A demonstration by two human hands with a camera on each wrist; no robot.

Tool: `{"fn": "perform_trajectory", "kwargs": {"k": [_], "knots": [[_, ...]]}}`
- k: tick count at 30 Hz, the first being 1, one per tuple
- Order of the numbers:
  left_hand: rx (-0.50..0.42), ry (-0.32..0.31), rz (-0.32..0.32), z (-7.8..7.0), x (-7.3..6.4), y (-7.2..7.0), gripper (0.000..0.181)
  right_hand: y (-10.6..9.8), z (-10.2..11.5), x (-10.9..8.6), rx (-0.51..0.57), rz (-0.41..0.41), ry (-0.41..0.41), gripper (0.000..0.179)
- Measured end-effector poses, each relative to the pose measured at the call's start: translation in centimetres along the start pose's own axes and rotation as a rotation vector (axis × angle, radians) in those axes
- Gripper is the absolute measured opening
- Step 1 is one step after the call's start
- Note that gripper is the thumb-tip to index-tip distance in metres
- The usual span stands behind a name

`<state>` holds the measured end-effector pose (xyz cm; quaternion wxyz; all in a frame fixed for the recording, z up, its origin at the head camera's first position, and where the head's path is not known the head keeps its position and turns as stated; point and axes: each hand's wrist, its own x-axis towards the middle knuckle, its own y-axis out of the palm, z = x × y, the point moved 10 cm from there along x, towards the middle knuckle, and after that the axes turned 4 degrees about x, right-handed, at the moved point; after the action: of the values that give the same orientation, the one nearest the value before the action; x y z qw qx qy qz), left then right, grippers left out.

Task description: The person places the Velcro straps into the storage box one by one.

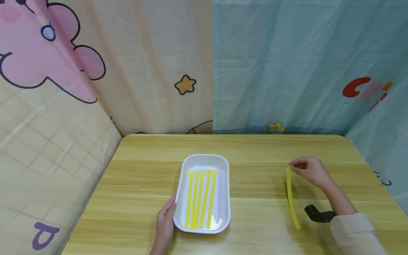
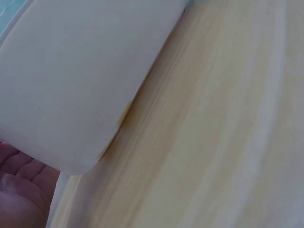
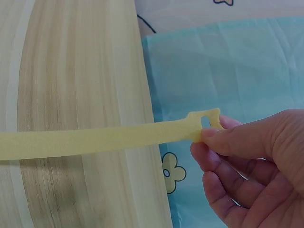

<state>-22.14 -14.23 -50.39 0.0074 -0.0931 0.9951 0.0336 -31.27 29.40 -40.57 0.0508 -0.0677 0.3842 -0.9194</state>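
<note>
My left hand (image 1: 165,220) holds the left side of a white tray (image 1: 228,198), its thumb at the rim. In the left wrist view the tray's outer wall (image 2: 90,76) fills the upper left, and part of my left hand (image 2: 21,190) shows below it. Several yellow cable straps (image 1: 205,200) lie side by side in the tray, slotted heads toward the far end. Off to the right, my right hand (image 1: 310,171) pinches another yellow strap (image 1: 290,197) by its slotted head, and its tail hangs down. Thumb and fingertips of the right hand (image 3: 251,161) grip that strap's head (image 3: 194,126) up close.
A wooden table (image 1: 261,219) carries the tray. Behind it hang printed curtains (image 1: 280,62), with another on the left (image 1: 44,134). A black curved device (image 1: 318,214) sits at the right wrist, by a beige sleeve (image 1: 357,239).
</note>
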Motion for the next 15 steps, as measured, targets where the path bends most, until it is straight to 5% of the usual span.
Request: {"fn": "perform_trajectory", "kwargs": {"k": [15], "knots": [[-0.001,0.024,0.017,-0.13,0.04,0.06,0.038,-0.62,0.98,-0.31,0.000,-0.017,-0.042,0.015]]}}
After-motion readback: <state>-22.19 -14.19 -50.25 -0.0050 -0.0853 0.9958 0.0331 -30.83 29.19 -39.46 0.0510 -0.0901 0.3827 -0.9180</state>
